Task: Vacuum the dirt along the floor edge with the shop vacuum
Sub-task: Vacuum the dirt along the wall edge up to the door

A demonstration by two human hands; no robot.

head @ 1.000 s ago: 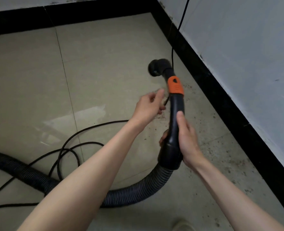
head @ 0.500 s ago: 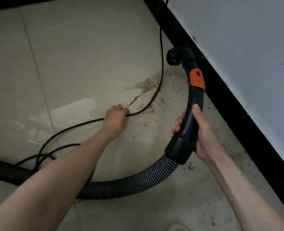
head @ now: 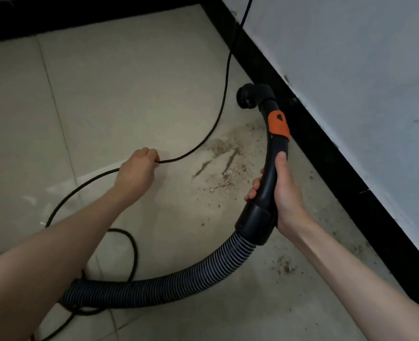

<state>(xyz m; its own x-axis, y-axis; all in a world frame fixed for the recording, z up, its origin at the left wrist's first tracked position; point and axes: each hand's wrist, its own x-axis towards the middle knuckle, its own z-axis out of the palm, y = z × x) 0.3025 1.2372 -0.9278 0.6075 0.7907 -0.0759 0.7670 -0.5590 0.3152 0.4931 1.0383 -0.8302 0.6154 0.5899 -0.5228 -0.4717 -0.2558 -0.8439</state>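
Since half a second ago: thin black power cord (head: 198,150) drawn leftward, off the main patch of brown dirt (head: 224,159) it lay across. Dirt now exposed, with two drag streaks through it. Judged a clearing step, so the nozzle can pass without snagging the cord.

Left to right, all placed against the black baseboard (head: 326,153) along the right-hand wall:

Left hand (head: 138,172), well away from the baseboard, curled round the cord, pinching it just above the beige tile floor (head: 120,94).

Cord loops further left of that hand; one cord counted, though its coils overlap.

One ribbed grey-black vacuum hose (head: 179,281), sweeping along the floor from lower left toward the baseboard.

Dirt: one large patch between cord and baseboard, one smaller scatter (head: 285,267) near the baseboard lower down, plus fine specks along the edge.

One curved black plastic wand with an orange collar (head: 273,153), close beside the baseboard, its round nozzle (head: 246,98) raised off the floor and beyond the main patch.

Right hand (head: 283,193) wrapped round the wand's lower part, thumb along the top.

Two hands, both gripping. No suction over the dirt yet, by the look of it.
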